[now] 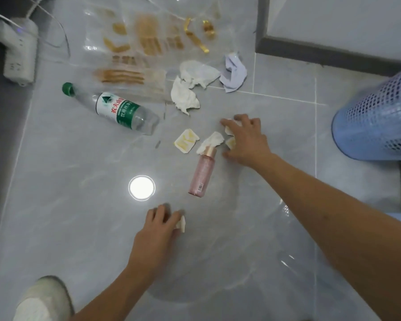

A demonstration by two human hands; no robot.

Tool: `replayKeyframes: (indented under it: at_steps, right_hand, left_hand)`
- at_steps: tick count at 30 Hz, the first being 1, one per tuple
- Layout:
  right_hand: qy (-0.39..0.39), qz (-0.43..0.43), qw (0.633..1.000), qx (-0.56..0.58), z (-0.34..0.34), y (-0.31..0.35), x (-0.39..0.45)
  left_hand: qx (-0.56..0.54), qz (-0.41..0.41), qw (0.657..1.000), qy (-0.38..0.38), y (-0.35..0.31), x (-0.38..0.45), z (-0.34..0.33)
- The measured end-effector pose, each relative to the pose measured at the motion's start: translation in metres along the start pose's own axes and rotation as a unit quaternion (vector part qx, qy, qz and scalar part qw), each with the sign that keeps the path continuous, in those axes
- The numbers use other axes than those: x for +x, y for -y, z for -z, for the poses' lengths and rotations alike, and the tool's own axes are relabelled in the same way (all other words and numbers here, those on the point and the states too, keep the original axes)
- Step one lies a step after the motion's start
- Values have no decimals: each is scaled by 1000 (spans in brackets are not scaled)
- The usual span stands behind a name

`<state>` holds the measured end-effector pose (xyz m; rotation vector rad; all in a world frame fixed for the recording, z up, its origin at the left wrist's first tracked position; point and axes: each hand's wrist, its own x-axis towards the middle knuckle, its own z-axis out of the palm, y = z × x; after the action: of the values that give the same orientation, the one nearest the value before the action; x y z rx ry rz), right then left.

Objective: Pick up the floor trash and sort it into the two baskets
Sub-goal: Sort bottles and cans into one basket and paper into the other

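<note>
White scrap [182, 224] sits pinched in the left hand [159, 230] fingers; the right hand [245, 140] fingers curl over a crumpled wrapper [230, 129]. Beyond the fingers lie two bottles: pink bottle [200, 174], water bottle [116, 110]. One blue basket [377, 121] stands right of them.
</note>
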<state>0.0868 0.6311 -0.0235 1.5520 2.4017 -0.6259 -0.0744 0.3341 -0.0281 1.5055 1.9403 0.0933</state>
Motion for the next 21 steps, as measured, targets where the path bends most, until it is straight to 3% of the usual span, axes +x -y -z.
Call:
replayKeyframes:
  at_steps: [6, 11, 16, 21]
  right_hand:
    - [-80, -10, 993, 90, -21, -12, -6]
    - [-139, -117, 963, 201, 1, -19, -58]
    - [-239, -146, 921, 271, 77, -34, -187]
    - [-316, -263, 877, 250, 161, -114, -326]
  left_hand:
    - [-81, -14, 995, -51, 4, 9, 22]
    - [-81, -42, 992, -83, -32, 13, 59]
    - [-131, -141, 980, -60, -169, -8, 106]
    - [-130, -244, 961, -11, -342, -27, 129]
